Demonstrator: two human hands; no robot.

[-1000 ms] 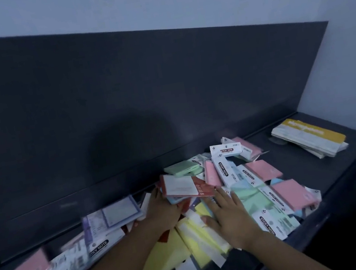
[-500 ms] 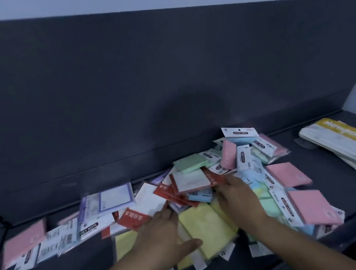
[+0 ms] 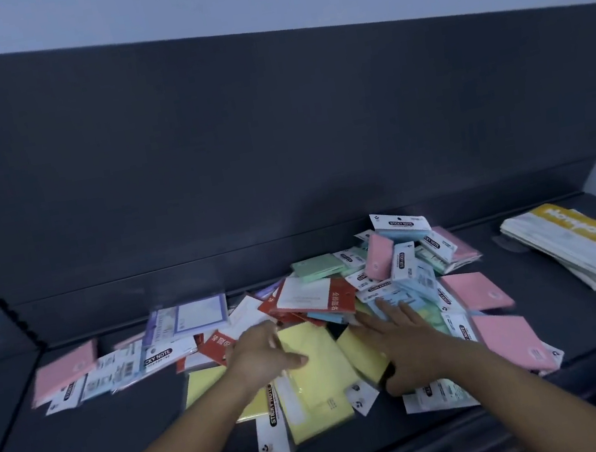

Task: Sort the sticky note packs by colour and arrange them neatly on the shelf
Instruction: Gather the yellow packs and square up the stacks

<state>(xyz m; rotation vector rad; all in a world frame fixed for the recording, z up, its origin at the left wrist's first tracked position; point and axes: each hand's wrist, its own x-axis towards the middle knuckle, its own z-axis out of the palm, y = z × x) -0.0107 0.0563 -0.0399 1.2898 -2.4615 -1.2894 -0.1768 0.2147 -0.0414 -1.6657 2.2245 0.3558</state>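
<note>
A loose pile of sticky note packs lies on the dark shelf (image 3: 89,450). Yellow packs (image 3: 315,384) sit at the front middle. Pink packs (image 3: 512,339) lie at the right, and one pink pack (image 3: 64,371) at the left. Red packs (image 3: 316,297), green packs (image 3: 317,266) and blue packs (image 3: 411,277) are heaped behind. My left hand (image 3: 262,354) rests flat on the yellow packs with its thumb out. My right hand (image 3: 406,341) presses on yellow and blue packs with fingers spread.
A stack of white and yellow paper bags (image 3: 584,249) lies at the shelf's right end. A purple-edged pack (image 3: 193,318) lies at the left of the pile. The dark back panel (image 3: 272,131) rises behind; the shelf's front lip (image 3: 404,444) runs below my arms.
Both hands slid slightly forward and apart over the yellow packs; the yellow packs spread toward the front edge. The camera view shifted a little.
</note>
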